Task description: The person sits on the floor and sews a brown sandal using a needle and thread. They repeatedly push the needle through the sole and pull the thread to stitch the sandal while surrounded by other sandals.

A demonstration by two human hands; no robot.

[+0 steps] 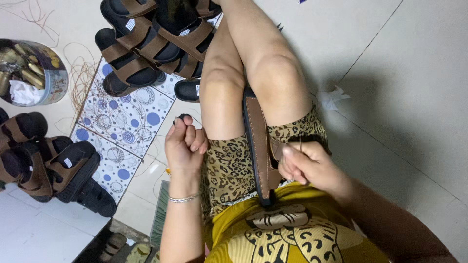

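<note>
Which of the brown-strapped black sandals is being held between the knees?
The black-soled sandal with the brown stitched strap, clamped upright between the knees beside the right hand. The other sandals lie piled on the floor.

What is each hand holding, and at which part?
The right hand pinches the brown strap of the sandal wedged between the knees. The left hand is a closed fist around a small dark object; part unclear.

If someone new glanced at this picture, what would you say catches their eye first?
Most striking is the brown-strapped black-soled sandal wedged upright between the seated person's knees at centre. The right hand pinches at its strap, while the left hand, with a silver bracelet at the wrist, is closed in a fist beside the thigh. A pile of matching brown and black sandals lies on the floor at upper left, over a blue-dotted sheet.
</note>
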